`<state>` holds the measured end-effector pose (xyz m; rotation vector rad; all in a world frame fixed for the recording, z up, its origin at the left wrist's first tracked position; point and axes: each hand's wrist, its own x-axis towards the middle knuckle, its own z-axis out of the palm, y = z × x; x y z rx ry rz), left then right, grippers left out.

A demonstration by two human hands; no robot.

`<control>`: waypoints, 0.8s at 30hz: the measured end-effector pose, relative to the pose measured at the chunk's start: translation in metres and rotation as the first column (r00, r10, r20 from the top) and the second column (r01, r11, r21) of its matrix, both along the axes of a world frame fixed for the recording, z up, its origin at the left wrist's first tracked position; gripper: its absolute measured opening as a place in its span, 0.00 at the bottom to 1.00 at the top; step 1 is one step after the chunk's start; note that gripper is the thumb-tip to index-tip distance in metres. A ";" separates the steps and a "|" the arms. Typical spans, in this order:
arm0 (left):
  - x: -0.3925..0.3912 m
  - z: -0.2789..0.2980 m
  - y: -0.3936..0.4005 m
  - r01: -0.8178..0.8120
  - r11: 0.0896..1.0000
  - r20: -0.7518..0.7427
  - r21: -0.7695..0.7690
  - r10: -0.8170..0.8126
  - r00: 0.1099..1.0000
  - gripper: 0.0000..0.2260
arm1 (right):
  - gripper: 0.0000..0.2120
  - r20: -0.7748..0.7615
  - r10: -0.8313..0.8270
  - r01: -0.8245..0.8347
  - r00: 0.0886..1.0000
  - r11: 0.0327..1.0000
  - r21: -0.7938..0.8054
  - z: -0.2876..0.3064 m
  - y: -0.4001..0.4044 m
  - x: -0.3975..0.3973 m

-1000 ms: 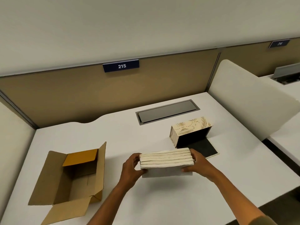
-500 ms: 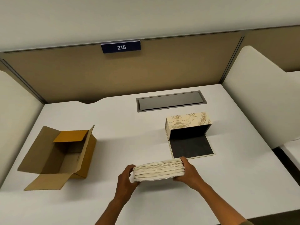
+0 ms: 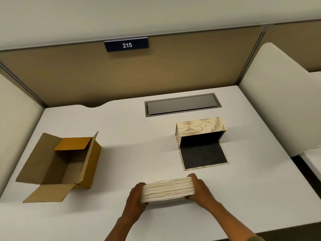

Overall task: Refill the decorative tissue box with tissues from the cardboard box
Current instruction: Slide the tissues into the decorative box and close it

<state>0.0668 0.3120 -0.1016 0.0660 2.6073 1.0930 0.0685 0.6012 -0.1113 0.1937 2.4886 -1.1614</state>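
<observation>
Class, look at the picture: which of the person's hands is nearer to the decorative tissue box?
The right hand. It holds the tissue stack's right end, just in front of the decorative tissue box. The left hand holds the stack's left end, farther off toward the cardboard box.

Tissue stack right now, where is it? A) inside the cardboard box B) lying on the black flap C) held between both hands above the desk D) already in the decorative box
C: the tissue stack is gripped at its ends by the left hand and right hand, near the desk's front edge, apart from both boxes.
</observation>
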 end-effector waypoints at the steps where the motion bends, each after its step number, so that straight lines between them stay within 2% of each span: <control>1: -0.002 0.001 0.000 0.001 1.000 -0.001 0.004 -0.001 1.000 0.17 | 0.28 -0.004 -0.005 0.005 1.000 1.000 -0.010 0.001 0.001 0.000; 9: -0.008 0.000 -0.002 0.049 0.999 0.049 0.003 -0.049 0.998 0.21 | 0.24 -0.006 -0.070 0.069 0.998 0.995 -0.066 -0.005 0.003 0.008; 13: -0.011 -0.001 -0.003 0.029 0.999 0.088 0.023 -0.031 0.996 0.19 | 0.22 0.010 -0.104 0.104 0.995 0.992 -0.075 -0.006 0.002 0.008; 17: -0.017 0.003 -0.007 0.040 0.998 0.117 0.047 -0.046 0.992 0.18 | 0.25 0.026 -0.095 0.097 0.995 0.991 -0.090 -0.002 0.005 0.007; 24: -0.034 0.017 -0.019 0.000 0.978 0.165 0.209 -0.036 0.986 0.22 | 0.31 0.079 -0.142 0.151 0.987 0.980 -0.130 0.022 0.012 -0.005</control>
